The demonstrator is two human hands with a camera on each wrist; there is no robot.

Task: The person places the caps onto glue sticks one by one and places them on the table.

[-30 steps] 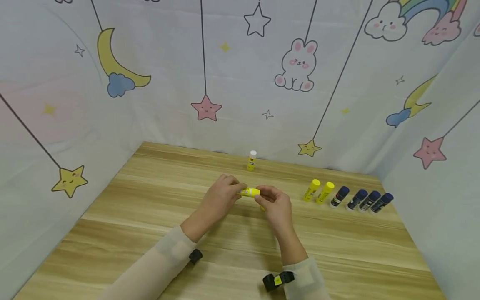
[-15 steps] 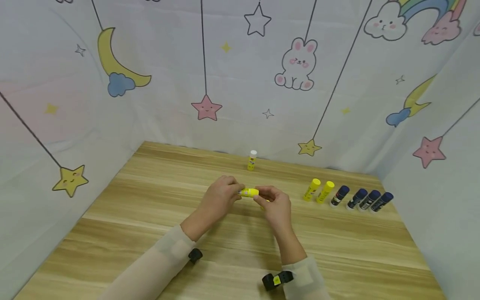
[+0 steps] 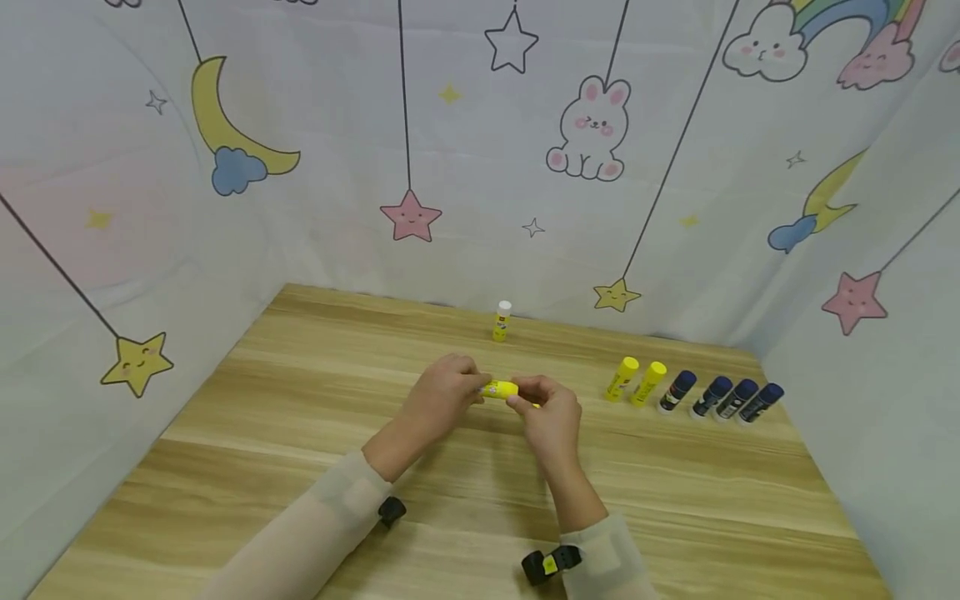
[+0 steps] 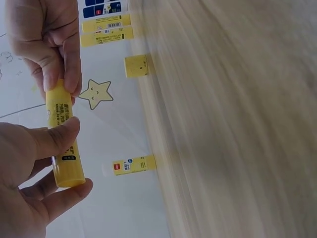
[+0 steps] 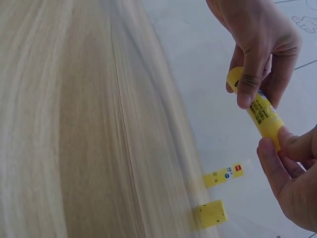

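A yellow glue stick (image 3: 500, 389) lies nearly level between both hands, above the table. My left hand (image 3: 444, 393) grips its left end; in the left wrist view the thumb (image 4: 62, 135) lies across the printed label. My right hand (image 3: 553, 414) pinches the other end between thumb and fingertips, seen closely in the right wrist view. A short yellow cylinder (image 5: 212, 214), like a squat glue stick or cap, stands on the table; my right hand mostly hides it in the head view. Farther back stands another yellow glue stick with a white cap (image 3: 502, 322).
To the right is a row: two all-yellow glue sticks (image 3: 622, 380), then several dark blue ones (image 3: 677, 392) with white bases. A printed white curtain (image 3: 337, 242) hangs behind the wood-grain table (image 3: 300, 383) and along its sides.
Both hands stay nearly in place on the glue stick, lowering very slightly. The pale band near its right end, visible one second ago, no longer shows.
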